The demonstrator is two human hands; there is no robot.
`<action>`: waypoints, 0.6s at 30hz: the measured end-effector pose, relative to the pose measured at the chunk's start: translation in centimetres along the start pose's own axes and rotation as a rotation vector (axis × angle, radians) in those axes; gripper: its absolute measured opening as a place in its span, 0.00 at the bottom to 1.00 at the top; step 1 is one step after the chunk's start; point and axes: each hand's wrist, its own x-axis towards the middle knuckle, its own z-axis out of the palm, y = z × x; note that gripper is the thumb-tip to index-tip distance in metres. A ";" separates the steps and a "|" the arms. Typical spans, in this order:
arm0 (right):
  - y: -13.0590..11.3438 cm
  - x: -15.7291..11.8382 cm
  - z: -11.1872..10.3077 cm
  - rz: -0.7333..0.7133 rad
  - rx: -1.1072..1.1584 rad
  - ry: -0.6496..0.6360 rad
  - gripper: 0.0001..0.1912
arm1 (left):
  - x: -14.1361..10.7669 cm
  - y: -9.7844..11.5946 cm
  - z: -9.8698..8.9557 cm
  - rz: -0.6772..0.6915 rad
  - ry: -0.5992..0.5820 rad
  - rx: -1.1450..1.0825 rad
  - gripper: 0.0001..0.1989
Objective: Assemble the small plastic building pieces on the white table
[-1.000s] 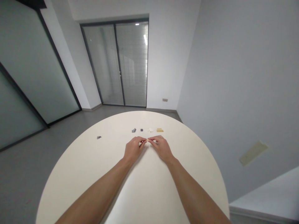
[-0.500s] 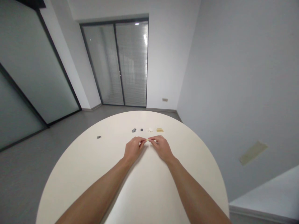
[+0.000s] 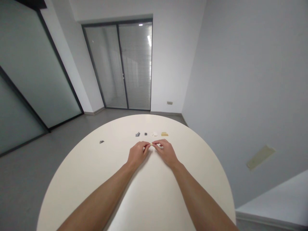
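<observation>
My left hand (image 3: 138,153) and my right hand (image 3: 166,152) meet fingertip to fingertip above the middle of the white table. Both are closed in a pinch on one small pale-yellow piece (image 3: 151,144). The fingers cover most of it, and it is too small to tell its kind. Just beyond my hands lies a row of small things: a grey piece (image 3: 137,134), a dark square piece (image 3: 145,134), some white pieces (image 3: 154,134) and flat yellow pieces (image 3: 164,134).
The round white table (image 3: 96,179) fills the foreground. Far to the left on it lies a small grey-and-black piece (image 3: 101,141). A glass door (image 3: 134,67) stands behind the table, and a grey wall (image 3: 240,80) rises on the right.
Almost nothing differs. My right fingertips have shifted very slightly left, toward the left ones, and the pinch on the pale-yellow piece continues.
</observation>
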 end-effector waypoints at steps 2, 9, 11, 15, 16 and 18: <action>-0.2 0.0 -0.1 -0.012 0.007 -0.006 0.09 | 0.0 0.0 0.1 -0.010 -0.002 -0.006 0.13; -0.2 -0.1 -0.2 -0.024 0.008 -0.009 0.07 | 0.1 -0.2 0.2 -0.032 -0.007 -0.049 0.12; -0.1 0.0 -0.1 -0.008 0.002 -0.004 0.07 | 0.1 -0.1 0.2 -0.005 0.000 -0.058 0.13; 0.1 0.1 -0.1 0.000 0.000 -0.001 0.08 | 0.0 -0.2 0.3 0.017 0.031 -0.086 0.12; 0.1 0.1 -0.1 -0.001 0.001 -0.005 0.09 | 0.0 -0.2 0.3 0.020 0.036 -0.092 0.11; 0.1 0.1 -0.1 -0.005 0.003 -0.010 0.08 | 0.0 -0.2 0.2 0.031 0.032 -0.095 0.10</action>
